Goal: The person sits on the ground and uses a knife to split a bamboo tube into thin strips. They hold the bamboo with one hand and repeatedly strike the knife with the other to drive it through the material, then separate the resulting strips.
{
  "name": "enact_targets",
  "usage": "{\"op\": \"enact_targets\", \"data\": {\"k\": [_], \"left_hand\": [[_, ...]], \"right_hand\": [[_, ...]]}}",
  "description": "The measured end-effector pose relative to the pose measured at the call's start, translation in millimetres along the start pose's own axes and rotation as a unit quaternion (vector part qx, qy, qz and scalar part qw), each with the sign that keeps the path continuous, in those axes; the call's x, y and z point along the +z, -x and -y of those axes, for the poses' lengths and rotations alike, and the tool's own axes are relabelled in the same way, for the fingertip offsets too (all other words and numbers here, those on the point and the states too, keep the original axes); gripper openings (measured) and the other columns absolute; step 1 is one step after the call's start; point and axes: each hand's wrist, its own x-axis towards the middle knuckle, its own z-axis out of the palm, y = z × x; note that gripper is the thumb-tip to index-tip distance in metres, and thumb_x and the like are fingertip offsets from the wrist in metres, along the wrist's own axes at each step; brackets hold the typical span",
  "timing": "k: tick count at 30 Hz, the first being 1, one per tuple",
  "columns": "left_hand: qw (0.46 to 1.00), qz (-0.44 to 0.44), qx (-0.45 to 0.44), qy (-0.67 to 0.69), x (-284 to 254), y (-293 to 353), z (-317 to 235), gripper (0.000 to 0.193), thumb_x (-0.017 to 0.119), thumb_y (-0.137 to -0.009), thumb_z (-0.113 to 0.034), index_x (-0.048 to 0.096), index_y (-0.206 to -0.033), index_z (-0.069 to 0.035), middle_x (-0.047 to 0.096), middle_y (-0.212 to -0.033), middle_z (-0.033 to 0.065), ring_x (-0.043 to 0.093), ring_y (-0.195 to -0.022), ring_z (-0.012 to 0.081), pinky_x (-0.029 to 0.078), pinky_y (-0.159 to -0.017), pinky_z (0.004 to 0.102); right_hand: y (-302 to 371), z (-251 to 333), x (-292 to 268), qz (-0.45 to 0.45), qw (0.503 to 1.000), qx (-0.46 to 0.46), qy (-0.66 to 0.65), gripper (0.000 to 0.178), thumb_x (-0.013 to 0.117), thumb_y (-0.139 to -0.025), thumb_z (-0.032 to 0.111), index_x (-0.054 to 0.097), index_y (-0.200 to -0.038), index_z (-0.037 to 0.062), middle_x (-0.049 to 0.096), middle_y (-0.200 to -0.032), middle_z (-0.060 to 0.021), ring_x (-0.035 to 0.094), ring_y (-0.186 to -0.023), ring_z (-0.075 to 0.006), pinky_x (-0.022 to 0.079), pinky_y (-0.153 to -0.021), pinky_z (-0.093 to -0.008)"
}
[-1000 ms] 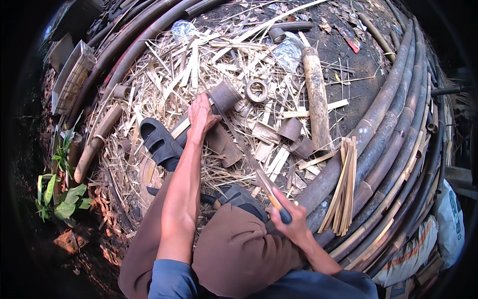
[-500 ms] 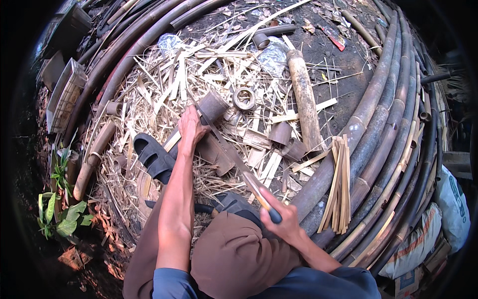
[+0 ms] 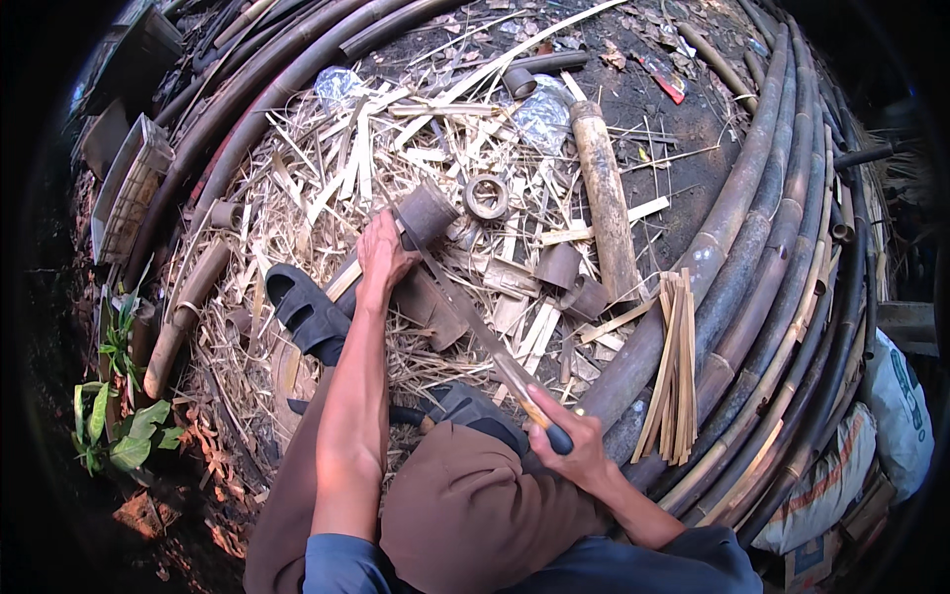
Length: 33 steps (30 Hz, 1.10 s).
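Bamboo section (image 3: pixel 429 215): lies tilted near the middle of the littered ground (image 3: pixel 688 139), its thick end pointing away from the person. Saw (image 3: pixel 482 332): blade set across the section, just beyond the left hand. Depth of any cut cannot be determined.

Change noted: against half a second ago, the saw handle sits slightly nearer the person and further right, while the section has hardly shifted. This is judged consistent with a short pulling stroke, the section being held steady.

Left hand (image 3: pixel 384 252): arm extended forward, nearly straight; fingers wrapped over the section, gripping it just beside the blade. Right hand (image 3: pixel 572 445): elbow bent, wrist low beside the right knee; fingers closed around the saw handle.

Surroundings: brown bamboo piece (image 3: pixel 427 307) below the blade; sandal (image 3: pixel 309 312) left of it; bamboo ring (image 3: pixel 486 198) just beyond the section. Pale shavings (image 3: pixel 346 163) cover the ground's middle. Along its right edge run long poles (image 3: pixel 727 228), with a bundle of strips (image 3: pixel 671 371) leaning on them.
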Motion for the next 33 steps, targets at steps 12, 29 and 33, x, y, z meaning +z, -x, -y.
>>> {"op": "enact_targets", "data": {"k": [12,29,33], "left_hand": [[0.999,-0.011,0.022,0.024,11,-9,-9,0.077,0.088,-0.056,-0.021,0.047,-0.116,0.003,0.057,-0.108,0.0224,0.057,-0.104,0.0389,0.046,-0.089,0.0466],[1.000,0.019,-0.005,0.014,0,0,-21,0.074,0.088,-0.055,-0.021,0.048,-0.113,0.002,0.058,-0.113,0.0220,0.056,-0.109,0.0378,0.043,-0.095,0.0443],[0.998,-0.023,0.030,0.052,11,-4,-24,0.066,0.084,-0.065,-0.025,0.048,-0.113,0.002,0.058,-0.110,0.0222,0.057,-0.106,0.0395,0.044,-0.091,0.0458]], "right_hand": [[14,-5,-11,-0.044,0.998,-0.035,-0.007,0.051,0.067,-0.084,0.016,0.058,-0.134,0.0113,0.069,-0.111,-0.0184,0.072,-0.070,-0.0285,0.059,-0.064,-0.0357],[12,-2,-4,-0.031,0.999,-0.021,0.004,0.051,0.068,-0.083,0.014,0.059,-0.133,0.0070,0.070,-0.111,-0.0187,0.074,-0.082,-0.0268,0.059,-0.070,-0.0335],[-141,-16,74,-0.087,0.995,-0.041,0.014,0.047,0.065,-0.086,0.021,0.060,-0.132,0.0128,0.062,-0.061,-0.0184,0.064,-0.050,-0.0259,0.051,-0.051,-0.0357]]}}
